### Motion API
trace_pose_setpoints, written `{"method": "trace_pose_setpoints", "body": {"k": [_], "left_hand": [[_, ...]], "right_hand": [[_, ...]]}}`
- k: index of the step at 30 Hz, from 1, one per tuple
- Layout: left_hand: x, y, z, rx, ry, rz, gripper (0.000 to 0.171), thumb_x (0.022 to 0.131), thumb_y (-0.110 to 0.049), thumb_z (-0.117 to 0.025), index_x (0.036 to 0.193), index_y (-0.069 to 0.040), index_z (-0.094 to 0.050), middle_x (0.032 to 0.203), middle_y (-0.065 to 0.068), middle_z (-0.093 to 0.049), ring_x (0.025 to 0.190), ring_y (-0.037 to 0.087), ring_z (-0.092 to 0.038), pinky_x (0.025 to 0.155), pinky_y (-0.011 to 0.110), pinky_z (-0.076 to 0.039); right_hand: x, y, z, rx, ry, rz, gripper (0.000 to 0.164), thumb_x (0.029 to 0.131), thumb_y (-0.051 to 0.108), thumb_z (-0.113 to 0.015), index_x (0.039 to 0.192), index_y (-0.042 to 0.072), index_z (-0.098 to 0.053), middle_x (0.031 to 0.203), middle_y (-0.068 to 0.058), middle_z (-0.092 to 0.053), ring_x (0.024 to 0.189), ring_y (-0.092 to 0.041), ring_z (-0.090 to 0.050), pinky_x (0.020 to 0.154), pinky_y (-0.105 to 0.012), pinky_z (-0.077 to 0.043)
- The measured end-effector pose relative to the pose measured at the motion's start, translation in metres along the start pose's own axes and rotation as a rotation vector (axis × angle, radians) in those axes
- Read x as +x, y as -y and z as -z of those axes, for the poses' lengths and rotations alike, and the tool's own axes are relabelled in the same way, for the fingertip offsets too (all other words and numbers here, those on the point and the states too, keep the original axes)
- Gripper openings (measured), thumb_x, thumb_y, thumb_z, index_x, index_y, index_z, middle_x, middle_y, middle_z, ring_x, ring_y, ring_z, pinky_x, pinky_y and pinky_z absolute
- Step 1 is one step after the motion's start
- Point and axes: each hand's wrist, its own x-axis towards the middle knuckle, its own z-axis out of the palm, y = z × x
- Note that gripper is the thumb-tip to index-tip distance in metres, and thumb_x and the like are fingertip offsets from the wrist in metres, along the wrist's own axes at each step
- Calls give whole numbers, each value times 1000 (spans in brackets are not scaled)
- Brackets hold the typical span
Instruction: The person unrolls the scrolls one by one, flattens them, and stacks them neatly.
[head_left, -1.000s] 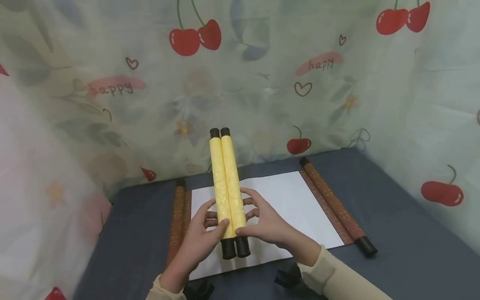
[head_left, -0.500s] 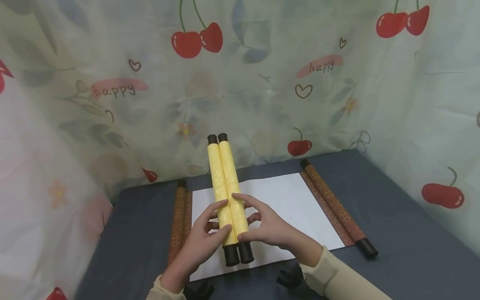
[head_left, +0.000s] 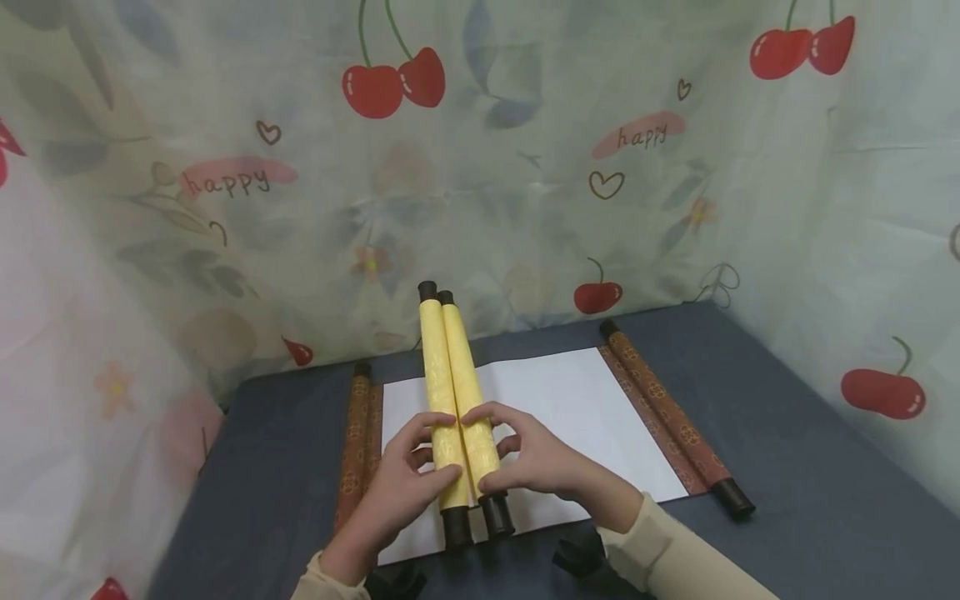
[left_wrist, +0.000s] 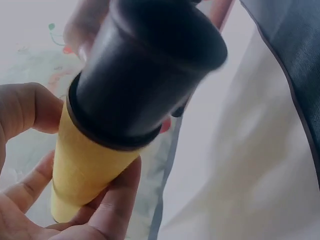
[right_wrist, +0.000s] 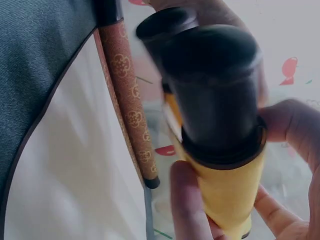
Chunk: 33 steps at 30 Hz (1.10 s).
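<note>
A yellow scroll (head_left: 438, 367), rolled up on two rods with black end caps, is held above the table, tilted with its far end up. My left hand (head_left: 408, 467) grips the left roll near its lower end, thumb on top. In the left wrist view, the fingers curl round the yellow roll (left_wrist: 90, 170) below its black cap (left_wrist: 140, 85). My right hand (head_left: 536, 454) grips the right roll, also near its lower end. The right wrist view shows both black caps, the nearer cap (right_wrist: 220, 100) above the right hand's fingers. A narrow gap separates the rolls at the near end.
Beneath lies a second scroll, spread open: white paper (head_left: 570, 408) between a brown patterned roller (head_left: 356, 433) on the left and another brown roller (head_left: 671, 408) on the right. They lie on a dark grey table (head_left: 810, 467). A cherry-printed curtain (head_left: 487, 183) stands behind.
The yellow scroll has come down, its near end sinking toward the front edge of the paper. Its two rolls have parted slightly at the near end. Both index fingers now lie over the rolls' tops.
</note>
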Motion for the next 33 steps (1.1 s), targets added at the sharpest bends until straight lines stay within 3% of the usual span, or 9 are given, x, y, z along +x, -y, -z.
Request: {"method": "trace_pose_setpoints", "body": {"k": [10,14,19,22,25,33], "left_hand": [[0,4,3,-55,-16,25,48,87,0,-73,132,-7,-58,129,26,-55,103,31,-75,74,37,-63],[0,3,3,-43,-41,30,44,83,2,-70,124,-6,-55,119,23,-57,93,29,-75,69,36,-62],[-1,-2,6,-12,-19,25,44,84,0,-69,125,-6,-55,118,21,-55,89,28,-74,68,36,-62],[-2,-4,7,6,-23,37,44,86,-2,-67,130,-8,-62,123,22,-54,90,28,-73,71,36,-62],[-2,-5,8,17,-45,52,42,88,-3,-65,129,-9,-67,127,21,-55,89,26,-71,72,35,-60],[-1,-8,8,-36,-116,56,27,82,3,-59,107,-3,-66,112,17,-57,76,22,-67,63,30,-53]], "right_hand": [[5,-4,-3,30,-99,-82,41,95,22,-81,124,16,-53,125,-21,-50,75,-25,-76,55,-34,-60],[5,-2,-4,10,-96,-92,40,96,16,-75,130,15,-54,127,-22,-52,78,-25,-76,58,-34,-61],[4,0,-5,33,-91,-102,36,97,11,-63,133,11,-66,125,-19,-61,81,-22,-74,63,-33,-61],[4,0,-6,46,-87,-93,27,98,14,-67,124,7,-67,117,-17,-63,78,-21,-74,62,-33,-61],[4,0,-6,57,-89,-77,28,97,17,-75,120,6,-65,112,-16,-62,77,-20,-74,64,-33,-61],[4,2,-1,18,-145,-34,27,91,8,-76,116,5,-65,121,-19,-56,76,-22,-71,65,-33,-61]]}}
